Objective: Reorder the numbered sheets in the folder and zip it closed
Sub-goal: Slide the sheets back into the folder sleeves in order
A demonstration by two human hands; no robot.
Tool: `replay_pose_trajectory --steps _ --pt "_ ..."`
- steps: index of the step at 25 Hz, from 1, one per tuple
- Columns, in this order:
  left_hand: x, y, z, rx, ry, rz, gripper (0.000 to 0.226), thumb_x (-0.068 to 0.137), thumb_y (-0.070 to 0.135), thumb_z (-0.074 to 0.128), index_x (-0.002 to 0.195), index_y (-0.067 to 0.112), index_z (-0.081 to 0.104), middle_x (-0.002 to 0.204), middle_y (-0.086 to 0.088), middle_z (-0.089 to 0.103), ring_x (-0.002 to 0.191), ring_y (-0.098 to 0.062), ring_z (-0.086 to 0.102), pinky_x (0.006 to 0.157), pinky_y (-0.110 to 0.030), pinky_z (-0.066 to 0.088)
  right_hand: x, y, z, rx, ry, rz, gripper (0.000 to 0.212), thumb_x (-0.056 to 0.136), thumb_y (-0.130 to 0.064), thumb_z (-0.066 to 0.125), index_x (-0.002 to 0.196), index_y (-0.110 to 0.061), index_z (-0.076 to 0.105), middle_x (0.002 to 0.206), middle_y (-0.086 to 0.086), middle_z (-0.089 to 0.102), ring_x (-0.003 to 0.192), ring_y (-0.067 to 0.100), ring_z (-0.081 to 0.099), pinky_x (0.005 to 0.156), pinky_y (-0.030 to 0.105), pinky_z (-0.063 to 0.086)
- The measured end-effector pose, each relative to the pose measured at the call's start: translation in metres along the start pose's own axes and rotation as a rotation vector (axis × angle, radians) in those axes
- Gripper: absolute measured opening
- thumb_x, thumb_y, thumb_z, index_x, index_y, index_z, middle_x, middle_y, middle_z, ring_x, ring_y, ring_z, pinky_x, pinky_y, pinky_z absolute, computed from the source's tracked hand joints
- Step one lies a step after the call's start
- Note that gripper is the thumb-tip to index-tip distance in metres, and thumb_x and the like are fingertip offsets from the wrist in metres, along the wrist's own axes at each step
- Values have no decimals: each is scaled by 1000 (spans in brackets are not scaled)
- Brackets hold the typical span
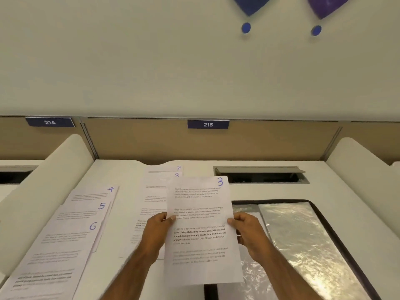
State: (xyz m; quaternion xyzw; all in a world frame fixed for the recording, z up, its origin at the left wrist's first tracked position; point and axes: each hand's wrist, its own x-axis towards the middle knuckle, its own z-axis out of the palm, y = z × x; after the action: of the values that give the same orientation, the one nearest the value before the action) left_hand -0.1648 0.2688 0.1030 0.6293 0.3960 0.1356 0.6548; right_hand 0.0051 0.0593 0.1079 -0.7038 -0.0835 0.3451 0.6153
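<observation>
Mid-sorting, the left hand [158, 231] and right hand [249, 231] each pinch a side edge of sheet 3 [200, 230] above the bench [270, 191], with the unzipped folder [303, 239] at 4 o'clock (sheets 4 to 6 [80, 224] fanned at 9 o'clock), so next, I judge, it needs laying in numerical order.

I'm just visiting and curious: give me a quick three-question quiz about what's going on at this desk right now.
1. True or false: the left hand and the right hand both grip the raised sheet.
2. Which number is written on the raised sheet? A) 3 B) 5 C) 9
3. Fill in: the open folder lies to the raised sheet's ____.
Key: 1 true; 2 A; 3 right.
</observation>
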Motion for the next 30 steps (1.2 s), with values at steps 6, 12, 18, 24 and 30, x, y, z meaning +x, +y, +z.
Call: replay_pose_trajectory --steps 6,12,18,24,30 --pt "-48 15 62 11 66 51 18 102 15 57 99 8 74 92 -5 79 80 -23 76 63 -32 57 -15 11 -53 -42 71 -33 17 93 -13 69 82 -2 62 90 19 75 81 32 74 75 49 60" --pt "-96 19 88 34 51 102 20 103 15 55 98 7 73 91 -6 78 80 -25 76 67 -38 61 -64 14 -88 -64 29 -30 20 94 -7 65 101 12 62 91 11 78 83 26 76 72 40 63" --pt "-151 -12 110 -24 66 105 21 103 18 55 98 9 73 92 -4 78 81 -24 76 74 -43 62 -112 25 -117 -186 21 -65 17 93 -7 66 103 6 65 95 7 77 83 24 77 75 46 64" --pt "-159 -5 150 -45 134 143 23 104 24 55 96 10 71 89 -4 78 79 -24 76 76 -45 63 -112 18 -164 -184 -14 -101 7 95 -5 63 91 0 66 92 11 77 84 26 76 74 45 64" --pt "-118 18 231 -94 153 159 24 105 23 53 100 8 70 89 -8 77 82 -31 75 78 -51 62 -64 12 -230 -143 -99 -77 12 97 -3 58 104 -2 69 94 7 78 84 27 77 75 46 63"
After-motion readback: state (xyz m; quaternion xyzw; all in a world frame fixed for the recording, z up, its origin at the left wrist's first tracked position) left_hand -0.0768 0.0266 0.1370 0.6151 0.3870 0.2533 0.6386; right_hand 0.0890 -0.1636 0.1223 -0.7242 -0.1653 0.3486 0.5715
